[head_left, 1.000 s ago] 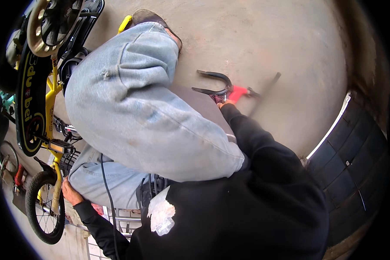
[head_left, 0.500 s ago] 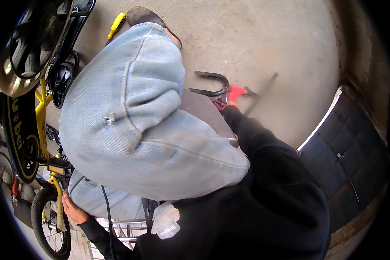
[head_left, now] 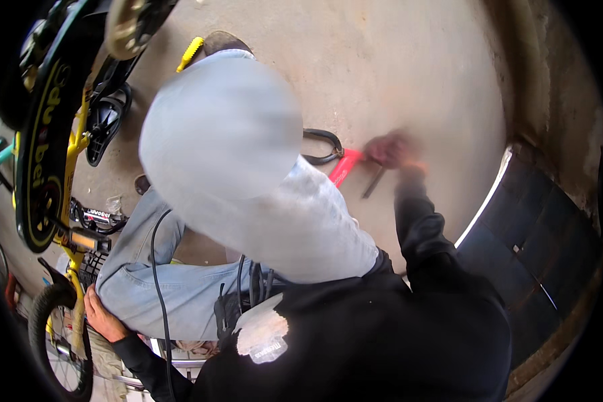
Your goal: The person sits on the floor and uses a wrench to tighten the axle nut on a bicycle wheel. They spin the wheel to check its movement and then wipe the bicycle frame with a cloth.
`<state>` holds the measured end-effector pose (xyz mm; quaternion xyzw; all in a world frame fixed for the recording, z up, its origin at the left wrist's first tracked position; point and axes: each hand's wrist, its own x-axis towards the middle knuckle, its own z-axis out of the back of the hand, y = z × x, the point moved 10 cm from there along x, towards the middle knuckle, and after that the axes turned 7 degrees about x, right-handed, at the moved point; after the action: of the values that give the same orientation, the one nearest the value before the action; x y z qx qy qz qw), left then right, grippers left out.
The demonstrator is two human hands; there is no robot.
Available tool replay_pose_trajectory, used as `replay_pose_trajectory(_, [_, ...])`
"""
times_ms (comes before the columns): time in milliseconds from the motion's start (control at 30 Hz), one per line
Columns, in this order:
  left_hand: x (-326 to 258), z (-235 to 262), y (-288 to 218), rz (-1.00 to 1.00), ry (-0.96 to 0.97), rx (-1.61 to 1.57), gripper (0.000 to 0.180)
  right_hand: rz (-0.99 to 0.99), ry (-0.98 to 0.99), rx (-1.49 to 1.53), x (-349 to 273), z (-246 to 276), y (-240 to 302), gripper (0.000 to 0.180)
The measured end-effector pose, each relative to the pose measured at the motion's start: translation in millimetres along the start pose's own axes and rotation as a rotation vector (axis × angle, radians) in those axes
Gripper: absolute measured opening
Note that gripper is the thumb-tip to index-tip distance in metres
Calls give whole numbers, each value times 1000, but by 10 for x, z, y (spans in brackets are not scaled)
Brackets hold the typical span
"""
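Bare concrete floor, with a person crouched over tools beside a yellow bicycle.

Right hand is blurred but seems to rest at the end of the red-handled tool lying on the floor, next to a thin dark rod; whether the fingers close on anything I cannot tell. Just left of the tool sits a black curved hook. Left hand lies low at the picture's left, against the bicycle's rear wheel; its grip is unclear too.
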<state>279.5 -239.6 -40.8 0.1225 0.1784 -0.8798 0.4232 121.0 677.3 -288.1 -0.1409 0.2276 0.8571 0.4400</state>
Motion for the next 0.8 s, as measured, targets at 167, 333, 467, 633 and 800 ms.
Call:
replay_pose_trajectory(167, [-171,38,145,54,-171,-127,35,268,352,406,-438,-220,2380,21])
replay_pose_trajectory(333, [-230,69,255,69,-392,-209,34,515,383,691,-972,-115,3693,21])
replay_pose_trajectory(467, [-610,336,-209,-77,-671,-75,29,777,533,846,-2044,241,4663,21])
replay_pose_trajectory(633, [-1051,587,-973,-387,-629,-313,37,1072,872,1022,-3704,631,5168,12])
replay_pose_trajectory(800, [-1114,489,-1872,-685,-435,-409,64,1414,1043,768,-5042,661,5031,12])
